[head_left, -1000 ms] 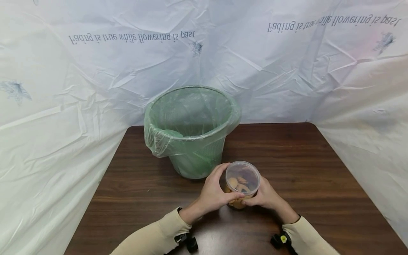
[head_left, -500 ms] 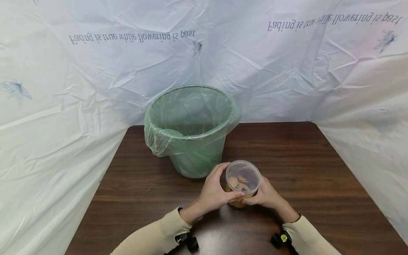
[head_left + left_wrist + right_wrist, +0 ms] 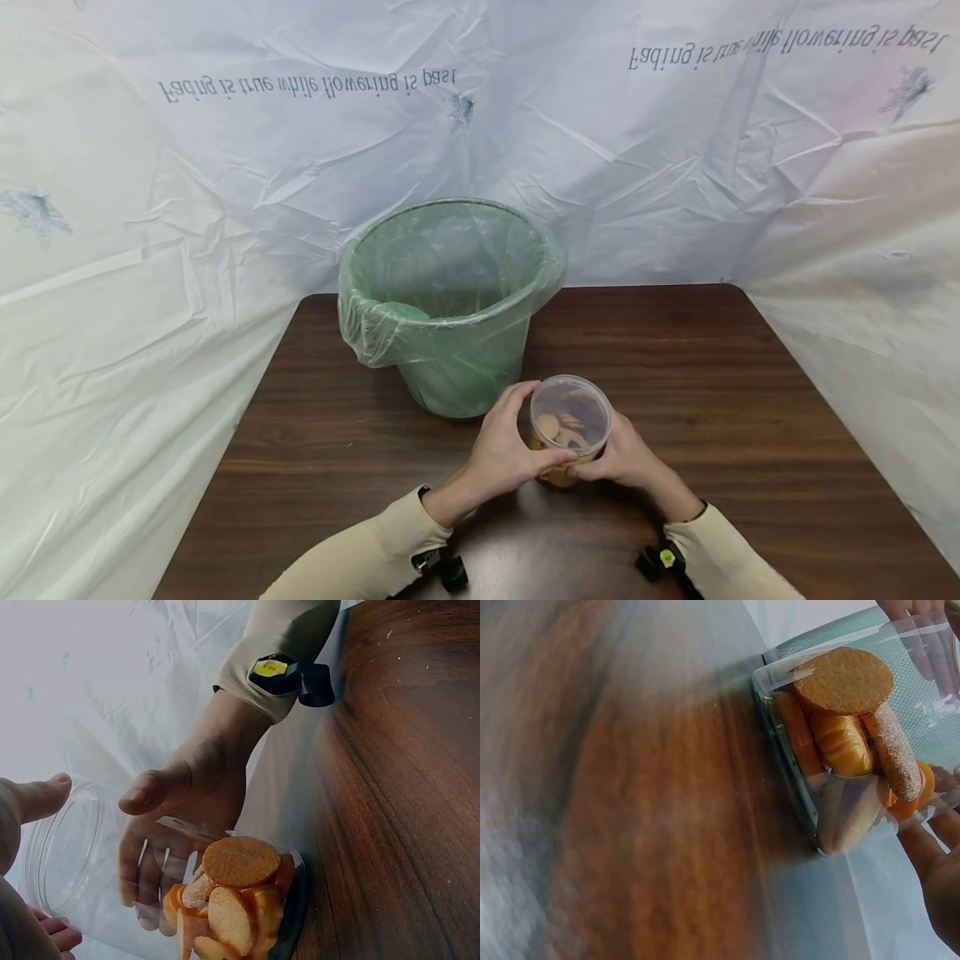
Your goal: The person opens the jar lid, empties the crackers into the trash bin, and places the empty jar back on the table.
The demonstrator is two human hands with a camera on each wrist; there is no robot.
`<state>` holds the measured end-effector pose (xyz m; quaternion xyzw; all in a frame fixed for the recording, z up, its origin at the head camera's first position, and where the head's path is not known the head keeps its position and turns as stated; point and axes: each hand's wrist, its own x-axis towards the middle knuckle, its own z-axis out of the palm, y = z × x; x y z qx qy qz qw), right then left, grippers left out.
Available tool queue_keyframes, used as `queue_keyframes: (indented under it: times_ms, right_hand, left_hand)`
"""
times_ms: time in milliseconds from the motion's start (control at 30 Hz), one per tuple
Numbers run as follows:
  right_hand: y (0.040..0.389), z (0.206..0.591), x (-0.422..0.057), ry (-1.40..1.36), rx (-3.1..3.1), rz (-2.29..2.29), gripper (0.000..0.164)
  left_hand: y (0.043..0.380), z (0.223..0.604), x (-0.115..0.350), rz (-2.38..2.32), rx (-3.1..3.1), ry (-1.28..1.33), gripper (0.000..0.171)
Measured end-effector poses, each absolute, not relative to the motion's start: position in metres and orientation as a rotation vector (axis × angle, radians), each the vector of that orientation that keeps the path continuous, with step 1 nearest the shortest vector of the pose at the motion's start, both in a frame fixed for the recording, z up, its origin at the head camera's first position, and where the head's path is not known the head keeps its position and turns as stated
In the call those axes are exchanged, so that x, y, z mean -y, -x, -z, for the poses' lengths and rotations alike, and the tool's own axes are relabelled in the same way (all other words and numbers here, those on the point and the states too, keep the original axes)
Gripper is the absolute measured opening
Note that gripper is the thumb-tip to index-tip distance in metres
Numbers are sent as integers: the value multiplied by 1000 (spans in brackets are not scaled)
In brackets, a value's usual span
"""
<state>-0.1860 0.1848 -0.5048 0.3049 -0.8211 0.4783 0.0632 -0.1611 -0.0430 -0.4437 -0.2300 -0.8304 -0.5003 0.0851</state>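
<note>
A clear, round plastic jar [image 3: 572,417] stands upright on the table, between both hands. Inside, heaped at its bottom, lie several biscuits [image 3: 240,862], some round and flat, one long and sugar-coated [image 3: 896,754]. My left hand [image 3: 498,446] grips the jar from the left, its thumb across the near side just below the top rim. Round the right side curls my right hand [image 3: 630,458], its thumb lower on the near wall. In the left wrist view the right hand's fingers show through the clear wall. The right fingers are mostly hidden behind the jar in the head view.
Behind the jar, to the left, stands a mesh waste bin [image 3: 465,375] lined with a green plastic bag [image 3: 375,333] folded over its rim. The dark wooden table [image 3: 675,350] is enclosed by white printed sheeting [image 3: 225,167] at the back and sides.
</note>
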Motion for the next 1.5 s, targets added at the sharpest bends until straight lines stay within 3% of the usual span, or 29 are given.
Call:
queue_keyframes:
  times_ms: [600, 867, 1200, 1500]
  right_hand:
    - [185, 502, -185, -918, 2469, -1456, 96]
    - [184, 501, -184, -917, 2482, -1449, 101]
    - [173, 469, -175, -957, 2455, -1496, 94]
    - [172, 468, -175, -951, 2463, -1526, 96]
  left_hand:
    - [161, 444, 43, 1500, 2478, 687, 87]
    - [161, 445, 44, 1465, 2491, 703, 89]
    - [163, 445, 47, 1440, 2500, 736, 92]
    - [165, 444, 50, 1516, 2547, 752, 95]
